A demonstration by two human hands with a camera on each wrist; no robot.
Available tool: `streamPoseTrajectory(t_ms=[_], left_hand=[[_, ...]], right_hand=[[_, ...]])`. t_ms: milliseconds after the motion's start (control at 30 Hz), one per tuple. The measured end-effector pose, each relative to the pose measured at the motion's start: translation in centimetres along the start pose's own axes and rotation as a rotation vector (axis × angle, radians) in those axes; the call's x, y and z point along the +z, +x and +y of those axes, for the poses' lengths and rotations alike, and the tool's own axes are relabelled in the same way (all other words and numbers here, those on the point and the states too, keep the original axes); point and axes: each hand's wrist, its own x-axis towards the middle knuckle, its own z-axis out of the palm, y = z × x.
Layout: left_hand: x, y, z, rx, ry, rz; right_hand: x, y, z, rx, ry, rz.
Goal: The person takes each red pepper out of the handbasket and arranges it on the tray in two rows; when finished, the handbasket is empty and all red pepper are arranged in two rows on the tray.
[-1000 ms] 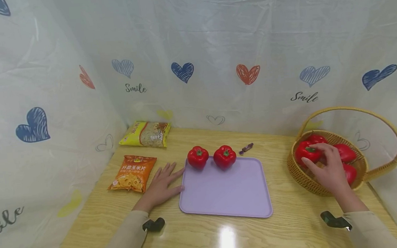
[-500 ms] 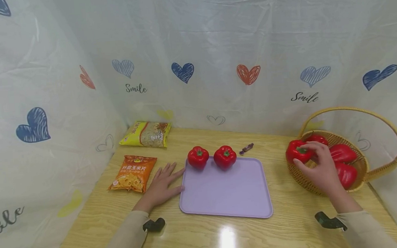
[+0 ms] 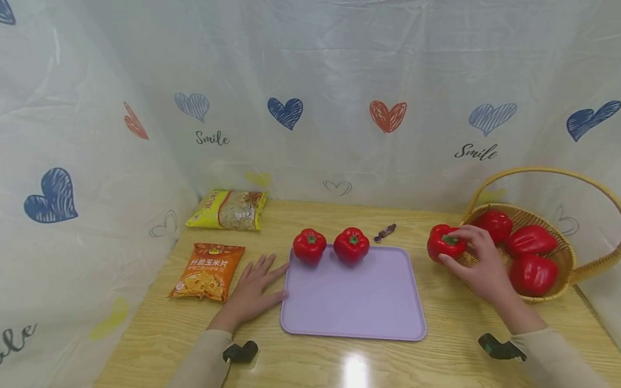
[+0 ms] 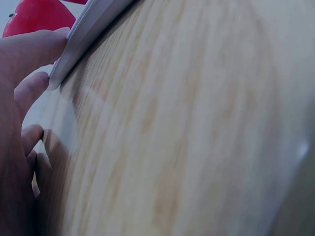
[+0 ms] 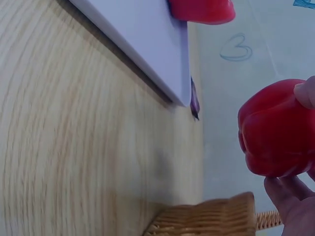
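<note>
My right hand (image 3: 485,266) pinches a red bell pepper (image 3: 444,243) between thumb and fingers. In the head view it hangs at the left rim of the wicker basket (image 3: 572,278); the right wrist view shows the same pepper (image 5: 275,130) held clear of the table. Several more red peppers (image 3: 533,274) lie inside the basket. At the far edge of the lilac tray (image 3: 350,302) sit two bell peppers, a left one (image 3: 309,247) and a right one (image 3: 351,246). With fingers spread, my left hand (image 3: 255,291) rests by the tray's left edge, thumb and a finger touching it.
An orange snack bag (image 3: 208,272) lies left of my left hand. Behind it is a yellow-and-clear bag (image 3: 229,210). A small purple wrapped candy (image 3: 385,232) lies beyond the tray's far right corner. The basket's tall handle (image 3: 613,197) arches up on the right.
My right hand has lifted a bell pepper out of the basket and moved left with it, past the rim. The left hand and the tray have stayed in place.
</note>
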Motion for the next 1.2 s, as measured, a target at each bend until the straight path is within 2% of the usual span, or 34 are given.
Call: streamPoseTrajectory(t_ms=[300,533,633,1200], left_hand=[[0.1,0.0,-0.1,0.000,0.004,0.000],[0.1,0.1,-0.1,-0.003,0.002,-0.003],[0.1,0.1,-0.1,-0.003,0.002,-0.003],[0.0,0.0,0.0,0.003,0.002,0.002]], right_hand=[[2.7,0.0,-0.3,-0.004,-0.001,-0.058],[4.6,0.3,-0.6,-0.012,0.116,-0.112],[5.4,0.4,-0.8,-0.002,0.132,-0.134],[8.4,1.0,-1.5,0.015,0.098,-0.178]])
